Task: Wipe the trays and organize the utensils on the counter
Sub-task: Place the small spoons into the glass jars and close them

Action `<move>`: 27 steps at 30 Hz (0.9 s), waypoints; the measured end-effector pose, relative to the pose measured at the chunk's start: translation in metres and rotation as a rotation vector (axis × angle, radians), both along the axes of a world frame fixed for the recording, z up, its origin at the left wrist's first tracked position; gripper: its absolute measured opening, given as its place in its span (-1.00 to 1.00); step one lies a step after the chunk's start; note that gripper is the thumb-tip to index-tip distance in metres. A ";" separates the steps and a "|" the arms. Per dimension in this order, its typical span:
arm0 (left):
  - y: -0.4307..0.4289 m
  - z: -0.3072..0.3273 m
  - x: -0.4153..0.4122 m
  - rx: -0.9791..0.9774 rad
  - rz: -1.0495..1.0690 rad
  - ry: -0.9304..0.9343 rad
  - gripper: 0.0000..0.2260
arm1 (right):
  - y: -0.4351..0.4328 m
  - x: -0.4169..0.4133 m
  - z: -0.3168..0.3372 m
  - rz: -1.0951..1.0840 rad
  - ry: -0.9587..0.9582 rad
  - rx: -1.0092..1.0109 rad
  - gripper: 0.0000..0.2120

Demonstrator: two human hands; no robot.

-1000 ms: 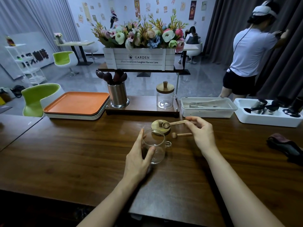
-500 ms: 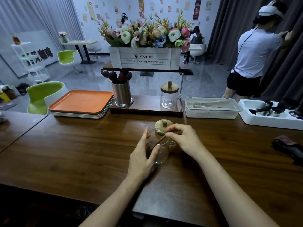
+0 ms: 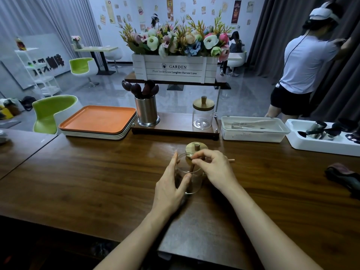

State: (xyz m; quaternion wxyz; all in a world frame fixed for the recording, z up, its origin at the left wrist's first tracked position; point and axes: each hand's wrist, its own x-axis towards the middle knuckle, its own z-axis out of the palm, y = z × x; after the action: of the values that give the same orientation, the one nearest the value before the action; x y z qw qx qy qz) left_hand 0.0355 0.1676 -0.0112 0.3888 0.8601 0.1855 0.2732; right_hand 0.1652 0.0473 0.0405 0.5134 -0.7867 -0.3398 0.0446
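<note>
Two hands put a wooden spoon into a glass jar on the brown counter.

Head view: the left hand (image 3: 171,188) curls round the round, see-through glass jar (image 3: 191,182) from its 8 o'clock side, thumb on the front. The right hand (image 3: 214,168) bends its fingers over the jar's mouth and pinches the thin wooden spoon (image 3: 192,167), which leans inside the glass. A round wooden lid (image 3: 196,147) with a little knob lies flat at 12 o'clock, just behind the jar. A pale stick end (image 3: 231,160) pokes out at 3 o'clock. The counter (image 3: 97,182) is dark, shiny wood. Far at 10 o'clock sits a stack of smooth orange trays (image 3: 97,119), and beside it a shiny metal cup (image 3: 146,112) of dark spoons. A crumpled dark cloth (image 3: 342,174) lies at 3 o'clock.
</note>
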 end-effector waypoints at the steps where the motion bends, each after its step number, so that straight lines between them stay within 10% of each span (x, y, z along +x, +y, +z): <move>1: 0.000 0.000 0.000 0.000 0.000 0.003 -0.32 | 0.001 0.000 -0.001 -0.014 -0.001 -0.003 -0.93; 15: 0.001 -0.001 0.000 -0.010 -0.004 0.001 -0.31 | -0.017 -0.013 -0.001 0.039 -0.330 -0.125 -0.85; 27: 0.003 -0.002 0.002 0.000 0.014 -0.004 -0.31 | -0.003 0.036 -0.024 -0.188 -0.012 0.003 -0.81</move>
State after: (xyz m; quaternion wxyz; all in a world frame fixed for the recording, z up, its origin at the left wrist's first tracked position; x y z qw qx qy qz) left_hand 0.0377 0.1703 -0.0133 0.3874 0.8582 0.1905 0.2778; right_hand 0.2012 0.0446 0.0160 0.5145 -0.8146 -0.2678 -0.0089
